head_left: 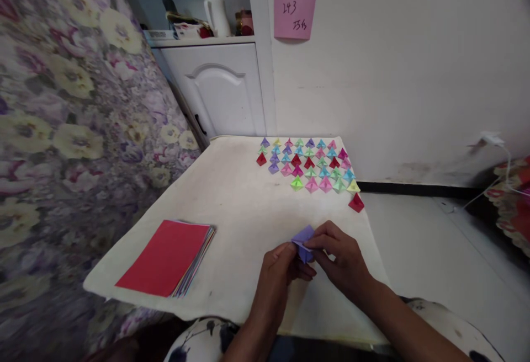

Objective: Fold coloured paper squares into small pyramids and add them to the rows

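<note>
A small folded piece of purple origami paper [305,235] is held between my two hands, above the near right part of the table. My left hand [279,271] pinches it from the left and below, with its fingers closed. The fingertips of my right hand [339,254] grip its right edge. Parts of the paper are hidden behind the fingers. Beyond my hands, several rows of folded paper pieces [311,184] in many colours stand at the table's far right. One red folded piece [356,203] sits by the right edge, closest to my right hand.
On the table [232,213], a stack of coloured paper [165,257] with a red sheet on top lies at the left. A floral curtain [83,141] hangs on the left. A white cabinet [221,89] and a wall with a pink note [295,8] stand behind.
</note>
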Demonstrator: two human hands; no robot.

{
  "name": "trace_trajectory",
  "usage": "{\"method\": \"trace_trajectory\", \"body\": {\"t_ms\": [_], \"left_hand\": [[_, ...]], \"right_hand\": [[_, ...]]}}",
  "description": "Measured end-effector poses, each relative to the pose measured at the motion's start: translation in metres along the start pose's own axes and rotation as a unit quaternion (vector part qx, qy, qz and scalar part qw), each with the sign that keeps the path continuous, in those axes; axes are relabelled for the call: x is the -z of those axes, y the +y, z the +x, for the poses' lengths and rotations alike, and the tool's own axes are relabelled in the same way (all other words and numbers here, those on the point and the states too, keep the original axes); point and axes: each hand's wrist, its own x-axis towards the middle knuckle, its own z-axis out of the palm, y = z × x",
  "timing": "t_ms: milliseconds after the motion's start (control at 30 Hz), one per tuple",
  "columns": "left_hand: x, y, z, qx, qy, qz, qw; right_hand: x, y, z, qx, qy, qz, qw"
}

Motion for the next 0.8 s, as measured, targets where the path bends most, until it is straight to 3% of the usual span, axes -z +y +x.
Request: {"method": "trace_trajectory", "body": {"t_ms": [233,533,667,800], "left_hand": [[0.0019,0.0005,-0.0011,-0.006,-0.003,-0.038,0.999],[0.0069,0.0021,0.0012,0.001,0.009,-0.121,0.993],[0.0069,0.004,0.0014,0.0,0.029,-0.098,0.995],[0.0064,0.0052,0.0013,-0.007,0.052,-0.057,0.997]], "right_hand": [[-0.0002,-0.0003,-0.0048,0.085,-0.013,-0.107,0.99],[-0.0063,-0.0037,-0.0059,0.116,-0.053,-0.192,0.973],[-0.0091,-0.0042,-0.0077,0.109,-0.064,-0.169,0.977],[-0.0071,-0.0066,-0.0092,0.063,-0.032,-0.034,0.997]]}}
